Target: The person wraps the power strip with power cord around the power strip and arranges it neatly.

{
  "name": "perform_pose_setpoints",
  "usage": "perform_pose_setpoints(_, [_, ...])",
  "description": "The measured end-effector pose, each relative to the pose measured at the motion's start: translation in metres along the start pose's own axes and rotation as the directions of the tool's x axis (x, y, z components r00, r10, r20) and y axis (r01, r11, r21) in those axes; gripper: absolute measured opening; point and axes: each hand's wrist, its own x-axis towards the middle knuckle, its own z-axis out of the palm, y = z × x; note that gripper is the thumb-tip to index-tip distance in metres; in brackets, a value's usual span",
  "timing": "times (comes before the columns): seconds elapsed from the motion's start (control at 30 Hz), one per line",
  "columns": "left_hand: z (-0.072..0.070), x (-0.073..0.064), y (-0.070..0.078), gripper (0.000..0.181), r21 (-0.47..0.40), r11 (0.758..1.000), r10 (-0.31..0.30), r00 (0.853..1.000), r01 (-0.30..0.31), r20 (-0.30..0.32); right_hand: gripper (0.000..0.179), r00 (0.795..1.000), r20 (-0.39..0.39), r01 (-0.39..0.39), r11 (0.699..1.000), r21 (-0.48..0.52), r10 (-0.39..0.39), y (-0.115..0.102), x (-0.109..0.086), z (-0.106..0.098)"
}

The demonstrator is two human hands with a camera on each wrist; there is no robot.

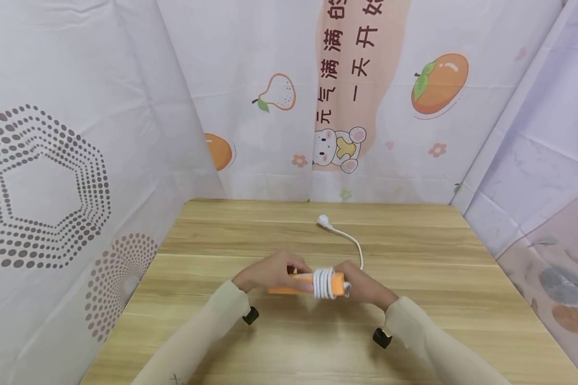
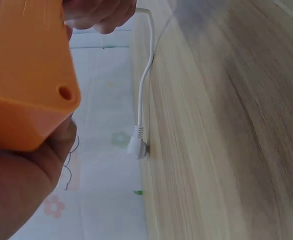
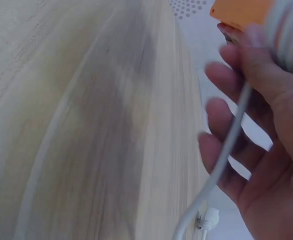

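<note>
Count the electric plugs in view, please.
1: the white rounded plug lies near the far edge of the wood-grain table, beyond the orange rectangular block wrapped with white cord.

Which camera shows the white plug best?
The left wrist view: the plug appears largest, its ribbed neck clear. The head view shows it whole but small; the right wrist view, near the bottom edge.

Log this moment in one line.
left hand: grips orange block; right hand: holds white cord; cord: coiled round block; plug: on table
</note>
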Motion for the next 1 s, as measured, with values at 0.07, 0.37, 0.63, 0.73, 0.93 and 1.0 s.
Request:
perform_pose_setpoints(0.07, [0.003,0.0,0.001,0.021,0.011,0.999,0.033,0.997,-0.033,0.07,0.013,0.997,0.062,0.046,0.999,0.011,-0.047,0.0,0.0,0.002])
perform_pose_setpoints(0.37, [0.011,0.002,0.012,0.029,0.155,0.974,0.124,0.96,-0.166,0.25,0.015,0.987,0.157,0.041,0.996,-0.078,-0.028,0.001,0.003,0.007])
perform_pose_setpoints(0.63, [0.024,0.008,0.016,0.036,0.525,0.838,0.027,0.974,-0.146,0.227,0.003,0.997,0.075,0.059,0.886,-0.459,-0.027,-0.009,0.006,0.016])
perform_pose_setpoints(0.73, [0.032,0.01,0.018,0.038,0.635,0.769,-0.049,0.985,-0.07,0.168,0.006,0.997,0.033,0.082,0.838,-0.54,-0.076,-0.012,0.006,0.02])
perform_pose_setpoints(0.93, [0.046,0.012,0.021,0.052,0.744,0.664,-0.102,0.995,0.08,-0.015,0.011,0.995,-0.036,0.049,0.788,-0.613,-0.089,-0.016,0.007,0.023])
perform_pose_setpoints(1.0, [0.049,0.012,0.021,0.053,0.747,0.652,-0.114,0.991,0.133,-0.076,0.011,0.994,-0.063,0.03,0.78,-0.624,-0.089,-0.018,0.007,0.023])
